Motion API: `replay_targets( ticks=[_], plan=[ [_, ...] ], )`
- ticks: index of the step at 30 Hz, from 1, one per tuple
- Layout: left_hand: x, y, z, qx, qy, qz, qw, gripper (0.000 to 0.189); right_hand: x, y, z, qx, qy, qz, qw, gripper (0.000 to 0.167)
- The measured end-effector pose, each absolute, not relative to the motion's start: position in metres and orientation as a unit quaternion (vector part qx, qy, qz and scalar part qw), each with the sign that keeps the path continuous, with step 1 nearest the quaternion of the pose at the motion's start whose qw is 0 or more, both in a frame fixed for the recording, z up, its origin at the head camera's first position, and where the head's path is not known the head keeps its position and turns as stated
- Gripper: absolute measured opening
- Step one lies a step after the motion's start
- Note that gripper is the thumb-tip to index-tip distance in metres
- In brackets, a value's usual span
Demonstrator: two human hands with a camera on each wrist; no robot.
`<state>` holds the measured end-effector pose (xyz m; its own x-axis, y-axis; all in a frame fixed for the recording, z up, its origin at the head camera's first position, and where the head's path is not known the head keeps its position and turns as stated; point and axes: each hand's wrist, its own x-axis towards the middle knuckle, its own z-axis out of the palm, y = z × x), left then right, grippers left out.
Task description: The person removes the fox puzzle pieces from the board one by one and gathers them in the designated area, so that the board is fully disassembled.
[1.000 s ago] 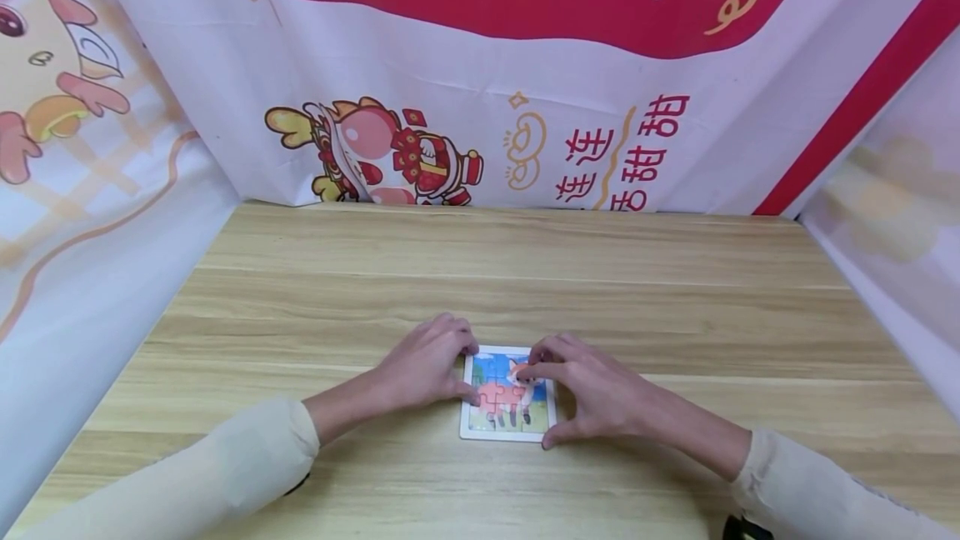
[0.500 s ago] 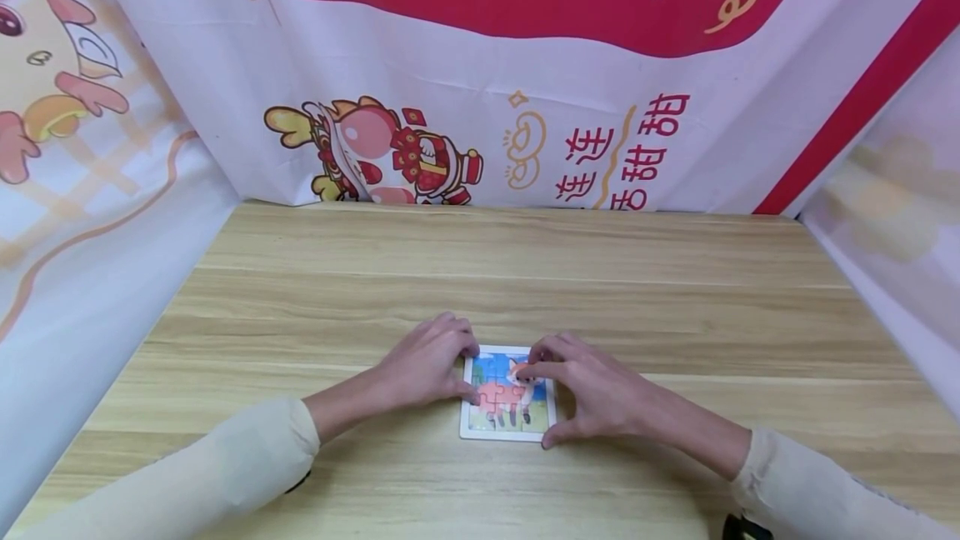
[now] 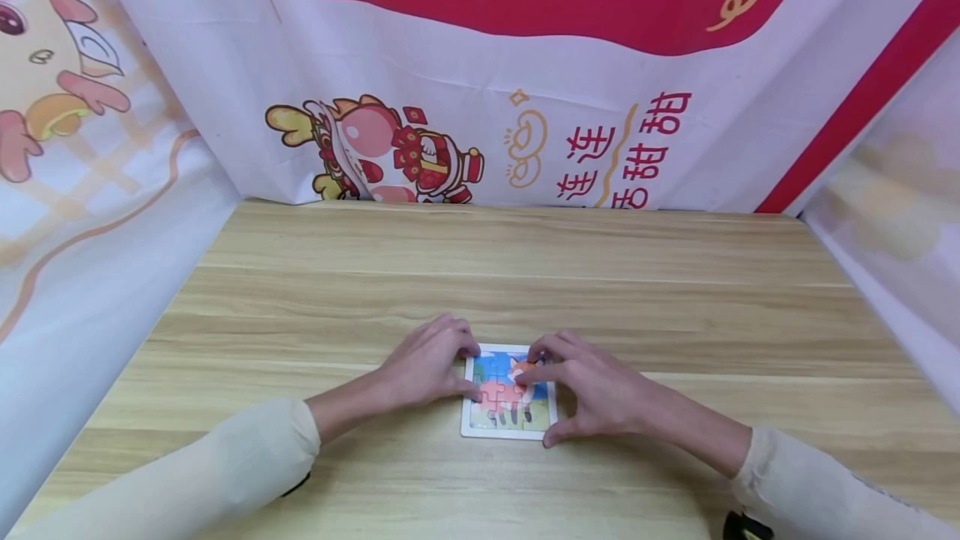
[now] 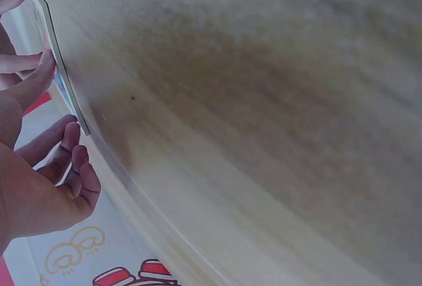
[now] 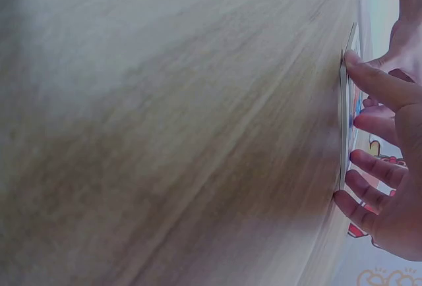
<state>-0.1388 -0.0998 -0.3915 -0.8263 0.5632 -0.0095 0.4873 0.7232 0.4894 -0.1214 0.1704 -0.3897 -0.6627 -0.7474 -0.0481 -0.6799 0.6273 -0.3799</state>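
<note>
A square jigsaw puzzle in a white frame lies flat on the table, its pieces forming a fox against blue sky and grass. My left hand holds the frame's left side, with the thumb over the edge onto the picture and bent fingers at the far-left corner. Across from it, my right hand spreads over the right side. Its thumb touches the near-right corner, the index finger presses on the fox's head, and other fingers reach the far-right part. The right wrist view shows these right fingers extended and spaced along the frame.
The wood-grain table extends around the puzzle on every side. A white and red printed cloth hangs behind the table's back edge. More printed cloth stands at the left and right sides.
The right index fingertip has slid slightly toward the near side on the picture, showing more of the fox's head. The left hand and the frame stay in place.
</note>
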Motion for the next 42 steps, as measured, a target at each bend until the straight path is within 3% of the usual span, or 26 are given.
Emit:
replay_targets(
  ticks=[22,42],
  plan=[
    [-0.146,-0.097,-0.391,0.278,0.926,0.236,0.099,0.053,-0.122,0.168,-0.389,-0.486,0.871,-0.053,0.05,0.078],
    [-0.136,-0.098,-0.39,0.265,0.929,0.25,0.072,0.052,-0.122,0.165,-0.388,-0.473,0.877,-0.049,0.07,0.077]
  ],
)
